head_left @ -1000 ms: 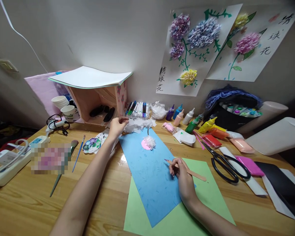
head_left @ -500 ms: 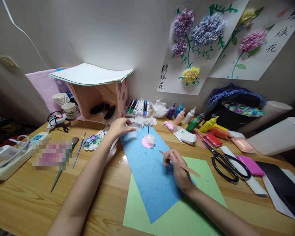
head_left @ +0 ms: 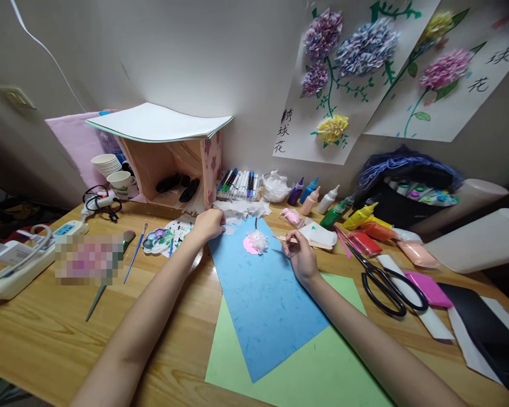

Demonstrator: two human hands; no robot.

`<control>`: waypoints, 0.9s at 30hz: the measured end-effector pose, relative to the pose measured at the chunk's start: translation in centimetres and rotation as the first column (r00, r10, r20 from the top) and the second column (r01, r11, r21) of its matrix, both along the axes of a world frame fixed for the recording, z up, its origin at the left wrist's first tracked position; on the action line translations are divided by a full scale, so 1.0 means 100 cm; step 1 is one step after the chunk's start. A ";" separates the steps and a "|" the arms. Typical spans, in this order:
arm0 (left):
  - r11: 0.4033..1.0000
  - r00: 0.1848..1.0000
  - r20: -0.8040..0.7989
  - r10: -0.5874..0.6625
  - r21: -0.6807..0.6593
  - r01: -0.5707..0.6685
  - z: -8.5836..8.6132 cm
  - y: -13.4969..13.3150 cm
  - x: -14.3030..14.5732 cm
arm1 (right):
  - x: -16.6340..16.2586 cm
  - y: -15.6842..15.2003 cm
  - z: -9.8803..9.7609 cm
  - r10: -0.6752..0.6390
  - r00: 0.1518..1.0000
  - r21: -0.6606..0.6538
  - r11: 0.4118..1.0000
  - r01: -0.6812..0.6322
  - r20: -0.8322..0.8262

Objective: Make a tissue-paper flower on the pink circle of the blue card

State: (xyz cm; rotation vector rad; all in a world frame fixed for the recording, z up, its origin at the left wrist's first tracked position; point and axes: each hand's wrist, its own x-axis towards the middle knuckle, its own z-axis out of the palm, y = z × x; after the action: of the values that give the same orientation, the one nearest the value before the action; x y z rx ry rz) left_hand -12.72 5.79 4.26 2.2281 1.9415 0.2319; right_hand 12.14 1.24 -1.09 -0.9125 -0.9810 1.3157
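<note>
A blue sheet of paper (head_left: 280, 316) lies at a slant over a green sheet (head_left: 233, 362). On its upper part is a pink round patch (head_left: 250, 245) with a fluffy white tissue tuft (head_left: 261, 242) at its right; a short dark stem shows above. My left hand (head_left: 211, 224) is closed at the blue sheet's upper left corner, its fingertips on torn white tissue (head_left: 241, 210). To the right of the tuft, my right hand (head_left: 301, 257) grips a flat wooden stick (head_left: 322, 245) with a thin pointed tip. The tip points left, just short of the tuft.
Left of my arm lie a paint palette (head_left: 156, 240), a thin blue brush (head_left: 134, 254) and a power strip (head_left: 25, 271). Behind stand a box shelf (head_left: 212, 164), markers (head_left: 240, 185) and paint bottles (head_left: 309, 200). Black-handled scissors (head_left: 385, 282) and clay packs (head_left: 430, 288) lie at right.
My right hand has moved up and away, and the stick has swung from slanting to nearly level. My left hand's fingers have drawn together at the tissue. The blue sheet has turned slightly.
</note>
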 end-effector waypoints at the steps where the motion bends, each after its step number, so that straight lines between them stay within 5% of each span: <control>1: 1.000 1.000 0.004 0.016 -0.008 -0.016 -0.001 0.000 -0.001 | 0.000 0.000 0.000 0.010 1.000 -0.001 1.000 -0.010 0.001; 9: 0.999 0.998 0.062 0.029 -0.046 -0.026 -0.001 0.001 0.000 | -0.001 0.000 0.002 0.033 0.999 -0.011 0.999 -0.033 -0.036; 14: 0.997 0.991 0.129 -0.039 -0.063 0.047 0.022 -0.003 -0.004 | -0.002 0.001 0.000 0.013 1.000 -0.010 1.000 -0.013 -0.008; 18: 0.985 0.934 0.332 -0.132 -0.062 0.162 0.046 -0.013 0.004 | -0.002 0.002 -0.003 -0.046 0.998 0.021 0.999 0.045 0.046; 22: 0.879 0.797 0.524 -0.300 -0.172 0.445 0.051 -0.029 0.035 | 0.001 0.000 -0.002 -0.102 0.978 0.050 0.994 0.094 0.183; 27: 0.751 0.824 0.426 -0.375 -0.381 0.539 0.030 -0.052 0.077 | 0.002 -0.004 -0.002 0.017 0.900 0.105 0.992 -0.070 0.436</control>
State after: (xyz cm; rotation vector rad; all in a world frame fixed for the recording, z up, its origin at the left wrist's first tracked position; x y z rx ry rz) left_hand -4.97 0.59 7.25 2.0702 1.0660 0.0221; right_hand 12.39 0.82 -1.30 -1.1239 -1.4182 1.0945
